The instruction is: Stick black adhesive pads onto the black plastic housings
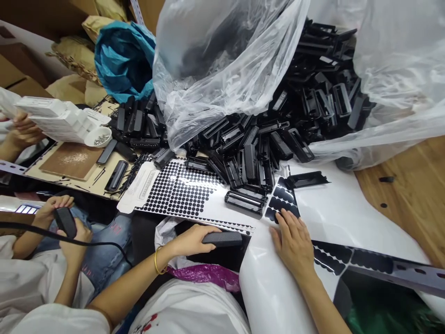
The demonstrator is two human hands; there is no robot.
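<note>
My left hand [194,240], with a yellow bangle at the wrist, grips one end of a black plastic casing [224,239] with a textured top, held low at the table's front edge. My right hand [294,241] lies with its fingers stretched out, fingertips at the lower edge of a piece of black sticker sheet [283,200]. Beneath that hand is glossy white backing paper [267,273]. A sheet of round black stickers [177,188] lies to the left. Near my right hand rest a black casing [245,202] and a dark, open-sided casing part [308,179].
A heap of black casings [250,162] spills from a large clear plastic bag [222,88]. At left, a co-worker's hands [74,232] hold a black casing; another person's hand [26,132] is beside white boxes [59,118]. A black cable [86,242] crosses the lower left.
</note>
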